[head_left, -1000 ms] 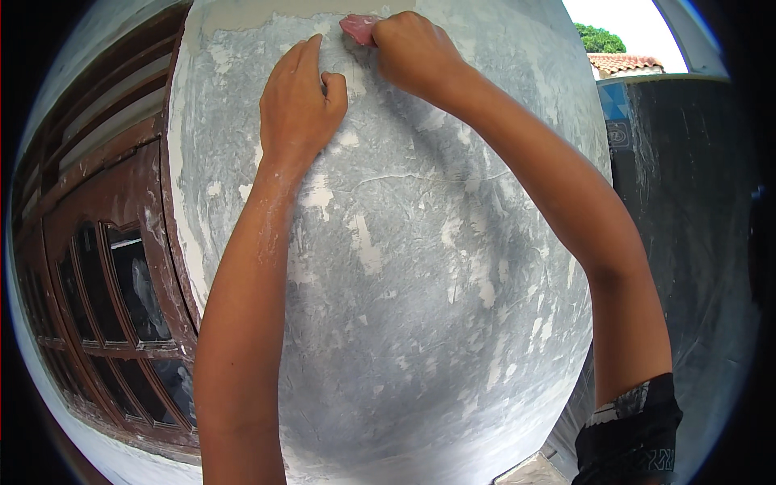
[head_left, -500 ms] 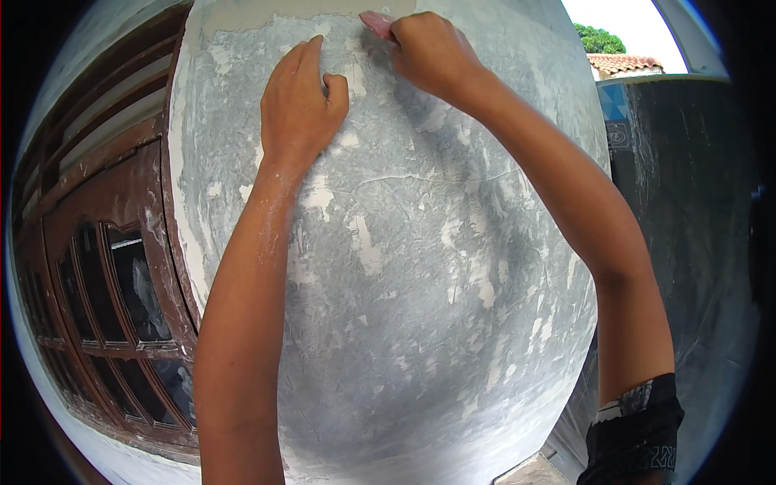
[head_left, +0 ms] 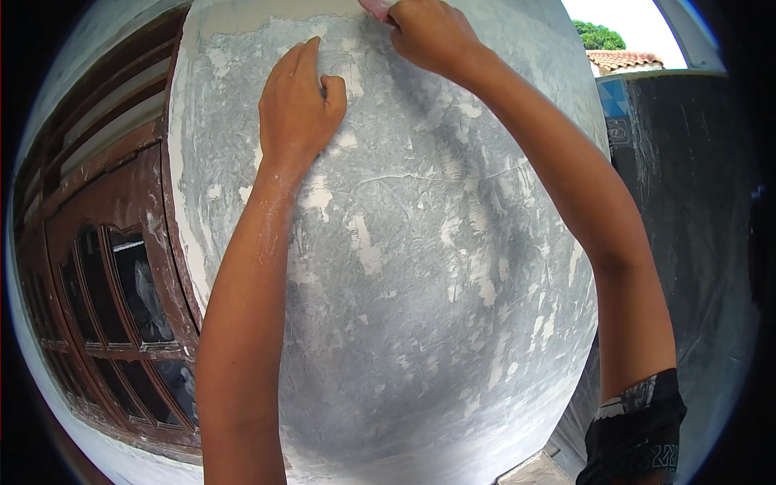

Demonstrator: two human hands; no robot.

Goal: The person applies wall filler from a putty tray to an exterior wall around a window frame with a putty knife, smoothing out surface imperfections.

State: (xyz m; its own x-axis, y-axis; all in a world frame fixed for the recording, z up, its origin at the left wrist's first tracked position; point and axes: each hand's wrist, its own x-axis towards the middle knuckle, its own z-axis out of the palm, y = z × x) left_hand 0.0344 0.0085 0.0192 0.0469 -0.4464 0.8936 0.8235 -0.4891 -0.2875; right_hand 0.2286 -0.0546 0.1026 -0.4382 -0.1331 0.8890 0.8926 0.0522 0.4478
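Note:
My left hand rests against a grey, patchily plastered wall, fingers stretched upward and thumb apart, holding nothing. Higher up and to the right, my right hand is closed around a pink, flat scraper-like tool. The frame's top edge cuts off part of this tool, and my fingers cover the rest, so its exact kind cannot be made out. It is held by the upper wall, near the ragged border of a smoother cream layer. Pale flakes and bare patches mark the wall below both hands.
On the left is a brown wooden door with glass panes and slats above. To the right stands a dark panel with a blue patterned piece at its edge. A tiled roof and a green tree show beyond.
My right hand has moved slightly up with the pink tool, which is now partly out of frame. My left hand stays nearly in place on the wall.

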